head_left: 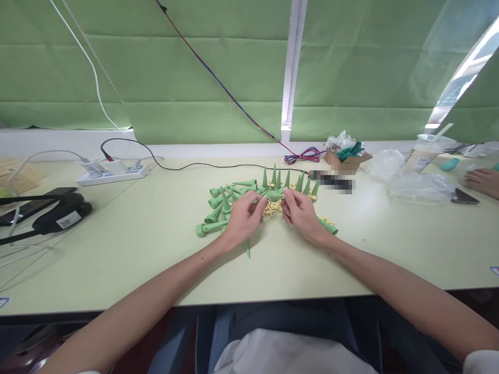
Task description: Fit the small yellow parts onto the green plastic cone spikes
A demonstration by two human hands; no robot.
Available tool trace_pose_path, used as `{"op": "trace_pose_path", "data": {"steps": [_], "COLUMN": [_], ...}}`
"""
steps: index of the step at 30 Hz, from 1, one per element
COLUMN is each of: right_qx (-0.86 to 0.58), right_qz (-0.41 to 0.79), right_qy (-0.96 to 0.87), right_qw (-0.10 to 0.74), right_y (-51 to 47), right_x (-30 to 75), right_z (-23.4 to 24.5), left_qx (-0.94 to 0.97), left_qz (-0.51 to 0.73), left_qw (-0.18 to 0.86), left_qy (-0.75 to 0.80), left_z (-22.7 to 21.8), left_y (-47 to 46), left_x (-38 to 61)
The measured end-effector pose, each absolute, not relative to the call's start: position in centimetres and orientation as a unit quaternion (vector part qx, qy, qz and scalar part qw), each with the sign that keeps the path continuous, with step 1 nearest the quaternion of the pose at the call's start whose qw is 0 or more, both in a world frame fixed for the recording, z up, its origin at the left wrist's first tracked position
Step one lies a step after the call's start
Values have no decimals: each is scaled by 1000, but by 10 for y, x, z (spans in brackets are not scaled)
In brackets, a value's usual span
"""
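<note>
1. Left hand and right hand: each grip pinching one end of a green piece, above worktop.
2. Yellow pieces at its 6 o'clock.
3. Upright green cones at 12.

Head cam — fwd/down, close abv hands, desk

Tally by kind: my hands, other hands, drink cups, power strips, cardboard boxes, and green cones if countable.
Your left hand and right hand: 2
Other person's hand: 1
Drink cup: 1
Power strip: 1
Cardboard box: 1
Green cones: overlapping, no sure count
Total without cones: 6
</note>
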State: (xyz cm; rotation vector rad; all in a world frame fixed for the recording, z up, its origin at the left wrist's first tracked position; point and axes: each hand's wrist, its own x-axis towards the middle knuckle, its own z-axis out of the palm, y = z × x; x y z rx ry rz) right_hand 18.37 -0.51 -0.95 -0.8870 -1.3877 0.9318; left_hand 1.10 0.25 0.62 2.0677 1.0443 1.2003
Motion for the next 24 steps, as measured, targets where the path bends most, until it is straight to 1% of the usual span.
{"op": "trace_pose_path", "data": {"steps": [7,17,24], "right_qx": [-352,-358,-362], "right_qz": [403,367,344], "right_qy": [-619,-662,-678], "right_qw": [575,547,540], "right_y": [-6,-9,-9], "right_x": [183,185,185], "right_z": [-10,-9,-8], "left_qx": [775,769,770], "left_qz": [405,401,394], "left_qw": [279,307,307], "left_qy": [397,392,397], "left_z": [7,9,7], "left_y": [2,2,3], "left_x": [12,11,11]}}
